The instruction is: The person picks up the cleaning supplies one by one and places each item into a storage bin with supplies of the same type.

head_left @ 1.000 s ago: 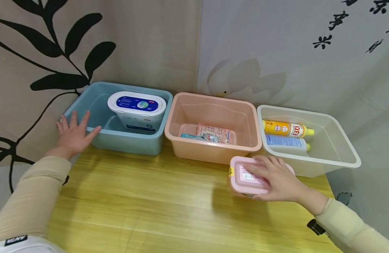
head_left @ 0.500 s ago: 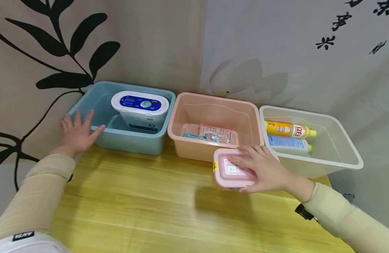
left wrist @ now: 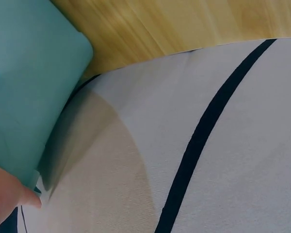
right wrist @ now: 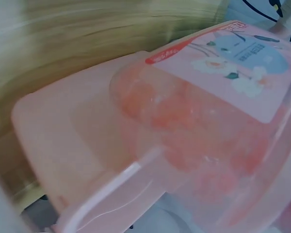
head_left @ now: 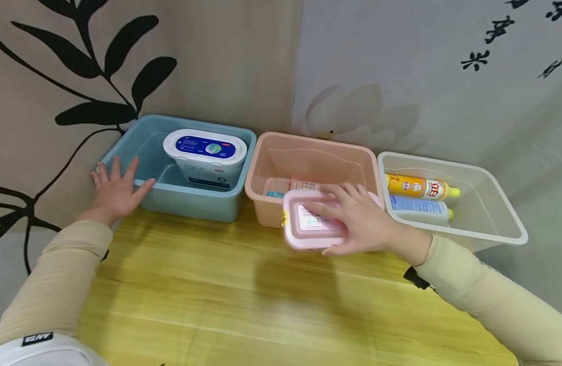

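My right hand (head_left: 358, 218) grips a plastic tub with a pink lid (head_left: 292, 236) from above, fingers across the lid and thumb at its near side. The tub overlaps the front of the peach bin (head_left: 317, 142). In the right wrist view the tub's clear body (right wrist: 184, 116) shows round pinkish pieces inside and a flowered label. My left hand (head_left: 116, 195) lies with spread fingers at the front left corner of the blue bin (head_left: 180, 195). Inside that bin stands a white lidded tub (head_left: 205, 165).
A cream bin (head_left: 487, 203) on the right holds a yellow bottle (head_left: 420, 187) and a white-and-blue bottle (head_left: 418, 209), both lying down. Pink and blue packets (head_left: 304, 184) lie in the peach bin. A wooden table (head_left: 208, 295) carries the bins, with a patterned curtain (head_left: 230, 61) behind.
My right hand has carried the pink-lidded tub left and away from me, from in front of the cream bin to the peach bin's front rim. The left hand stays at the blue bin.
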